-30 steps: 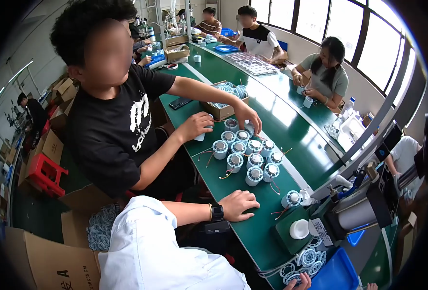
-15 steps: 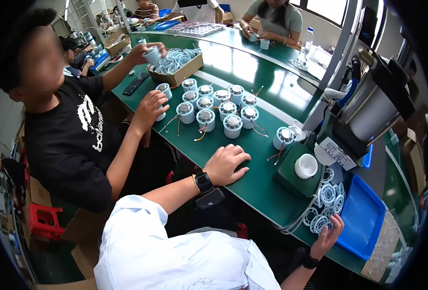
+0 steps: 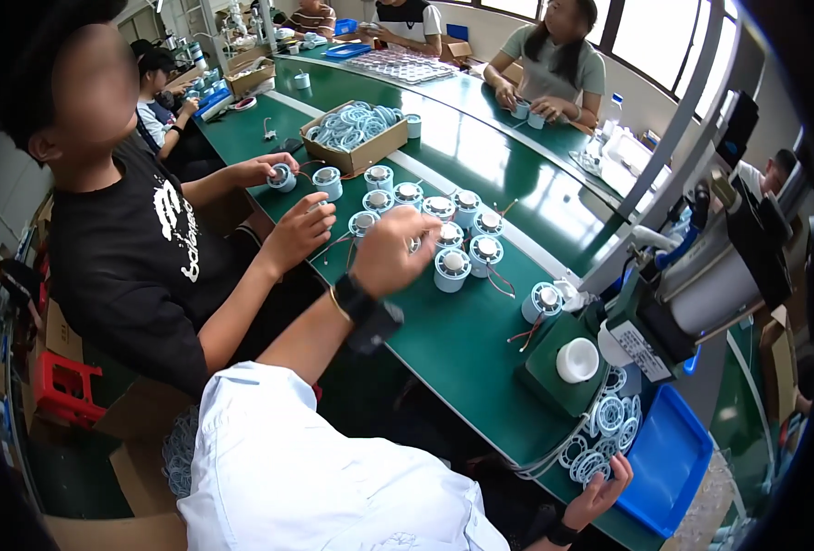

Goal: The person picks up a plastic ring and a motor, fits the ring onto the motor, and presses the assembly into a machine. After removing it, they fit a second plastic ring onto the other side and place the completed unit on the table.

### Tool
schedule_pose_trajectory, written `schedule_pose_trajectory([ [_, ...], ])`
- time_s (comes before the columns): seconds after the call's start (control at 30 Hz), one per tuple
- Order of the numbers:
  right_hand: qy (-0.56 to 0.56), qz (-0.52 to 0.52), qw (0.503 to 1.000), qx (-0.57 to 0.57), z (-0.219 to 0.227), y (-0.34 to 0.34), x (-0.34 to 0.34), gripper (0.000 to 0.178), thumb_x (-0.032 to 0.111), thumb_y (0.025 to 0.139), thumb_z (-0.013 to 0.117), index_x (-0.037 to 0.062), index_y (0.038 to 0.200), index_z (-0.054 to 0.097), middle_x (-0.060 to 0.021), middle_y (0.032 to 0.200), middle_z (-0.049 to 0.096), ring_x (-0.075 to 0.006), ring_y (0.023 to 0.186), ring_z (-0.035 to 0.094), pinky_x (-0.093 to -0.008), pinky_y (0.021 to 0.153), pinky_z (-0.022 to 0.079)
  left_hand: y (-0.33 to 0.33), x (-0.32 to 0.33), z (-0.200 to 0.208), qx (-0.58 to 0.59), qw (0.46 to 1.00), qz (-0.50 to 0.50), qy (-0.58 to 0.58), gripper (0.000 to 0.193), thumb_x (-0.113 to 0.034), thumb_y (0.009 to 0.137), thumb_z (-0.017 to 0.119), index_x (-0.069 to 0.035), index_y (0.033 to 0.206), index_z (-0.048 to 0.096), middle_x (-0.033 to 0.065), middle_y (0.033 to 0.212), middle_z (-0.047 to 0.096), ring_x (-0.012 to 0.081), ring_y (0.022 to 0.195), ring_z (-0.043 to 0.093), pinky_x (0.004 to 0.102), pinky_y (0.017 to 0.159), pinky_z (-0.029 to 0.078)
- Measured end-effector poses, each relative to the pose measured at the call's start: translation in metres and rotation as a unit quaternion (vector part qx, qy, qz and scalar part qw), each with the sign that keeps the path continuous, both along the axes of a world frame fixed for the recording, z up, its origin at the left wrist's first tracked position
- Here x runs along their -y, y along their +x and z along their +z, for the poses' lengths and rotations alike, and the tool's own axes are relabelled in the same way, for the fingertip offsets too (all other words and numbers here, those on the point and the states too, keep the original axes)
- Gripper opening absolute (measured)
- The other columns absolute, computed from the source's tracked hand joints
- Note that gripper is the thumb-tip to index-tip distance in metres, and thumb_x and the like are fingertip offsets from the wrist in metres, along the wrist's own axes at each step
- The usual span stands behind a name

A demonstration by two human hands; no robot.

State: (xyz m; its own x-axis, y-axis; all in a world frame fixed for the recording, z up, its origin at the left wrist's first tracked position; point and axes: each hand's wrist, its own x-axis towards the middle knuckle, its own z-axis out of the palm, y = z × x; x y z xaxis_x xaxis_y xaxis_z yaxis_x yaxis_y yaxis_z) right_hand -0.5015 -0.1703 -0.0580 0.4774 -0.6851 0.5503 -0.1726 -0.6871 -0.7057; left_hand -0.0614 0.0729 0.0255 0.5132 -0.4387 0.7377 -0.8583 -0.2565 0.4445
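Note:
My left hand (image 3: pixel 396 253) is raised over the near side of a cluster of light-blue cylindrical units (image 3: pixel 452 269) with silver round centres and thin coloured wires. Its fingers are curled in, and whatever may be between them is hidden; several units behind it are partly covered. At the lower right my right hand (image 3: pixel 600 494) is open, fingers apart, at the edge of a loose pile of pale-blue slotted rings (image 3: pixel 611 416). One more unit (image 3: pixel 543 301) stands apart, next to a green block (image 3: pixel 554 376) that carries a white cup-shaped holder (image 3: pixel 577 360).
A press-like machine (image 3: pixel 701 303) leans over the block. The blue tray (image 3: pixel 669 459) lies right of the rings. A cardboard box (image 3: pixel 356 151) of pale-blue rings stands at the back. A co-worker's hands (image 3: pixel 301 234) are close on my left; one holds a unit (image 3: pixel 281 177).
My left hand has lifted off the tabletop and moved up over the units, its fingers now curled. The co-worker's far hand has come down from the box. My right hand stays by the rings.

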Motion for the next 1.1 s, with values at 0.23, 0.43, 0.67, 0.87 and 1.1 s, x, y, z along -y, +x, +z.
schedule_pose_trajectory([
  [0.23,-0.134,-0.034,0.99,-0.012,0.022,0.019,-0.017,0.046,0.043,0.102,0.049,-0.0002,0.109,0.064,-0.0186,0.113,0.061,-0.0349,0.099,0.057,-0.0465,0.087,0.046,0.236,-0.052,-0.004,-0.078,0.91,0.362,0.186,0.026,-0.023,0.085,0.066,-0.022,0.11,0.073,0.0123,0.112,0.062,0.0315,0.112,0.059,0.0465,0.088,0.051],
  [0.43,-0.173,-0.058,0.982,-0.055,0.028,0.027,-0.013,0.049,0.045,0.103,0.046,-0.0005,0.11,0.064,-0.0191,0.109,0.061,-0.0357,0.096,0.058,-0.0472,0.086,0.046,0.236,-0.055,-0.003,-0.093,0.874,0.37,0.302,0.031,-0.024,0.086,0.063,-0.02,0.117,0.069,0.0113,0.118,0.057,0.0326,0.117,0.053,0.0464,0.096,0.046],
  [0.67,-0.179,-0.075,0.978,-0.077,0.026,0.017,-0.016,0.049,0.045,0.103,0.046,0.0003,0.11,0.064,-0.0186,0.108,0.061,-0.0357,0.095,0.058,-0.0474,0.087,0.045,0.038,-0.021,0.008,0.016,0.984,-0.127,0.12,0.027,-0.013,0.084,0.069,-0.009,0.111,0.067,0.0103,0.099,0.06,0.0303,0.098,0.054,0.0406,0.09,0.045],
  [0.87,-0.083,-0.034,0.993,-0.073,-0.006,-0.003,0.01,0.023,0.012,0.094,0.052,0.0002,0.113,0.056,-0.0162,0.125,0.053,-0.0296,0.117,0.05,-0.039,0.104,0.036,-0.052,0.008,-0.044,-0.215,0.939,-0.256,0.078,0.018,-0.01,0.086,0.069,-0.006,0.104,0.069,0.0093,0.097,0.062,0.0246,0.095,0.059,0.0347,0.081,0.048],
  [1.1,-0.061,-0.059,0.995,0.044,0.0,-0.001,-0.01,0.019,0.006,0.09,0.057,-0.0004,0.108,0.058,-0.015,0.118,0.057,-0.03,0.112,0.053,-0.041,0.101,0.039,-0.087,0.037,-0.036,-0.242,0.934,-0.246,0.087,0.017,-0.007,0.085,0.07,-0.005,0.102,0.069,0.0092,0.101,0.063,0.0238,0.094,0.061,0.0335,0.079,0.051],
])
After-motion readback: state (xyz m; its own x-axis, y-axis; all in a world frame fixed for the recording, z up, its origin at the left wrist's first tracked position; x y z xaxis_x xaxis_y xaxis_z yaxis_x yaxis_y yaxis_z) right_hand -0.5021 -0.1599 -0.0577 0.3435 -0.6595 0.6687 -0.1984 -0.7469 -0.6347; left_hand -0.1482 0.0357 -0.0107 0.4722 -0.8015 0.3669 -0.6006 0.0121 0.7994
